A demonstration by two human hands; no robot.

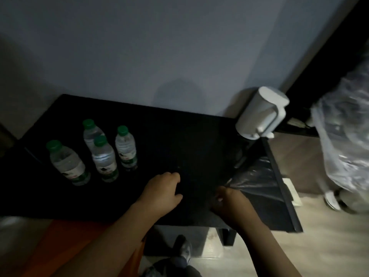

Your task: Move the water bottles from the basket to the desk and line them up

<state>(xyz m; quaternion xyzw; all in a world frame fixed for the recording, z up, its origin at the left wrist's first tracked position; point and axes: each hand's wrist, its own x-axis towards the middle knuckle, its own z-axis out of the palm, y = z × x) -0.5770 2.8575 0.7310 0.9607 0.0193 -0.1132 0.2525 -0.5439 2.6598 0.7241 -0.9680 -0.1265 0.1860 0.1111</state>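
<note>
On the left part of the dark desk (179, 136), four water bottles stood upright, all clear with green caps and labels round their lower halves. The leftmost bottle (67, 162) stood nearest and somewhat apart from the rest. To its right the far bottle (90, 131) stood closest to the grey wall (159, 47), and the middle bottle (104, 157) stood just in front of it, covering part of it in the view. The rightmost bottle (126, 147) stood just beside those two, so the group made a loose cluster and not a straight line. Below the desk's near edge on the left, an orange surface (69, 246) showed. In the near middle, the left hand (163, 188) lay over the dark desktop with its fingers curled; whether it grasped anything could not be told in the dim light. A shoe (183, 250) showed on the pale floor (299, 246) beneath the near edge. The right hand (229, 198) lay near the left one but apart from it, fingers curled, at the edge of a glossy black plastic sheet (253, 180); whether it pinched the sheet could not be told. At the far right corner of the desk a white jug (259, 112) with a handle stood against the wall. Furthest right, a crumpled clear plastic bag (345, 126) hung blurred above the floor. No basket could be made out for certain.
</note>
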